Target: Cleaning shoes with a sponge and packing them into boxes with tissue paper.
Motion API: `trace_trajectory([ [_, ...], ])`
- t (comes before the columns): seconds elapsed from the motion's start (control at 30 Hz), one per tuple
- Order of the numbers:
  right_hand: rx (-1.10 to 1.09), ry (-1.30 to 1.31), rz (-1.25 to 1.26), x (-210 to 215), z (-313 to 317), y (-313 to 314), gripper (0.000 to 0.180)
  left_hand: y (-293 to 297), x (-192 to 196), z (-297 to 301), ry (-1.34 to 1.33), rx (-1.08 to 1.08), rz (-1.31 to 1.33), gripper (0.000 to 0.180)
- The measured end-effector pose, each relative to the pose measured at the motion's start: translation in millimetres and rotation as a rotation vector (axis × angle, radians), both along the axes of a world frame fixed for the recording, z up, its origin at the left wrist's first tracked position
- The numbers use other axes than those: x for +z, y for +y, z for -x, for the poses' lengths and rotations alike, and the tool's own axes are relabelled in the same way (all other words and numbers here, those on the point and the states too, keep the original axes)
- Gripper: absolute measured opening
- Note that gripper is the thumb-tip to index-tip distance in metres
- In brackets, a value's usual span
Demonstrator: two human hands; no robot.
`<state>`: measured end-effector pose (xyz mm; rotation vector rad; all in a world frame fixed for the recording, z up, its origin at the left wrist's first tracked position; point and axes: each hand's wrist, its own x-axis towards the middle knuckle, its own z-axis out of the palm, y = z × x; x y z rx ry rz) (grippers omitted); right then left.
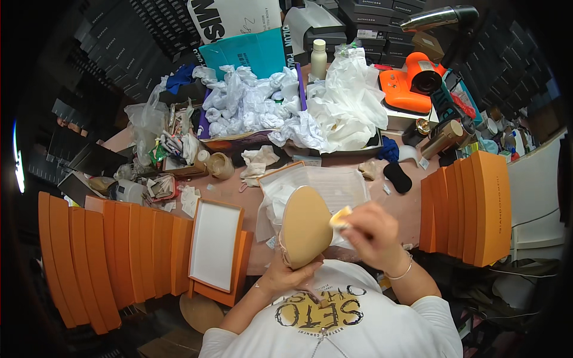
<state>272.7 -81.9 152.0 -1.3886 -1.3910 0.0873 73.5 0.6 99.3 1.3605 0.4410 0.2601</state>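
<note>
A shoe is held up with its smooth tan sole facing me. My left hand grips it from below, with the fingers wrapped round its lower end; most of the upper is hidden behind the sole. Close to the sole's right edge, my right hand pinches a small yellow and white sponge-like pad. I cannot tell whether the pad touches the sole. Behind the shoe lies an orange-edged box with white tissue paper in it.
Orange shoeboxes stand in rows at the left and right. A white-lined box lid leans beside the left row. Farther back are a box of crumpled paper, a jar, an orange heat-gun-like device and a black oval pad.
</note>
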Motion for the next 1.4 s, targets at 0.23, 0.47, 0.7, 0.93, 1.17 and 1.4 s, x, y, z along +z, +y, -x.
trace_trajectory([
  [0.23,0.068,-0.294,0.241,-30,-3,42,0.013,-21,-21,12,0.128,-0.062,0.027,0.017],
  [0.47,0.087,-0.347,0.33,-35,3,48,0.016,-23,-23,9,0.209,-0.027,0.102,0.016],
  [0.7,0.08,-0.233,0.362,-57,-17,49,0.019,-23,-30,7,0.157,0.009,0.205,0.012],
  [0.93,-0.071,0.552,0.47,-74,-44,30,0.018,-2,-21,1,-0.035,0.045,0.017,0.016],
  [1.17,-0.012,0.822,0.406,-103,-36,15,0.018,6,-31,-8,-0.201,0.181,0.154,0.041],
  [1.4,0.058,0.953,0.463,-114,-8,0,0.017,35,-53,-14,-0.305,0.361,0.806,0.081],
])
